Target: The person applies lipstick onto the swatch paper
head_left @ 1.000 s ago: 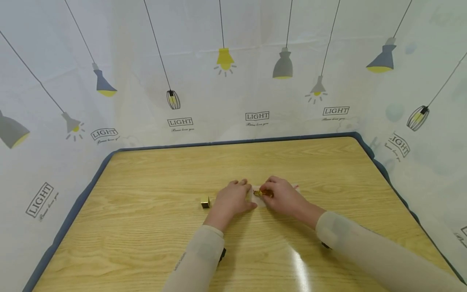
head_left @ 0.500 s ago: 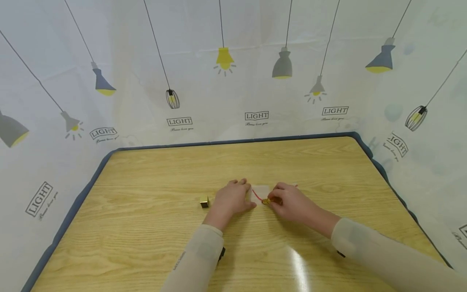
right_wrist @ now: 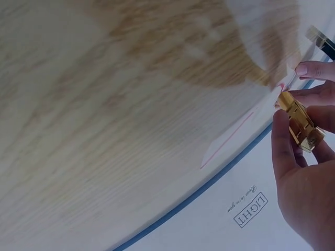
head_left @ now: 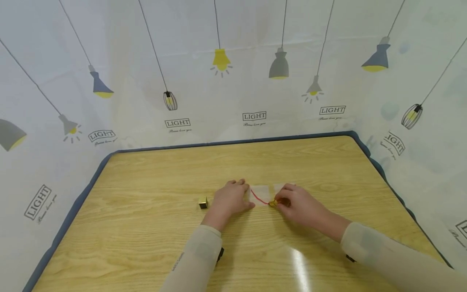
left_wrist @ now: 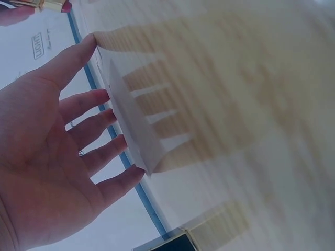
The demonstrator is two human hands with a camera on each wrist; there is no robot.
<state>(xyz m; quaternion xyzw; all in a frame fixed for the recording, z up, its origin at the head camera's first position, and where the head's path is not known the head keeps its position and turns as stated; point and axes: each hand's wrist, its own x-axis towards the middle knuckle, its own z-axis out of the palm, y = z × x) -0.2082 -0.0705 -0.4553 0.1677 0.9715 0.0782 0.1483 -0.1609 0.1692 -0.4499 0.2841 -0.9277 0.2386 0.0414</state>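
My left hand (head_left: 230,198) rests on the table with fingers spread, its fingertips on the left part of a small white paper (head_left: 260,191). A curved red line runs down across that sheet. Between thumb and fingers my right hand (head_left: 303,205) pinches a gold lipstick (right_wrist: 299,123), its tip low at the paper's lower right corner, at the end of the red line. The red tip shows at the top of the left wrist view. Left of my left hand stands the gold and black lipstick cap (head_left: 203,202).
A second white paper (right_wrist: 227,138) with a straight red line lies to the right, partly behind my right hand in the head view. Around them spreads the wood-grain table (head_left: 153,235), edged in blue, with a lamp-printed white curtain (head_left: 204,89) behind.
My right hand has moved the lipstick down and then right across the paper, and a red curve now shows behind it. My left hand has stayed in place.
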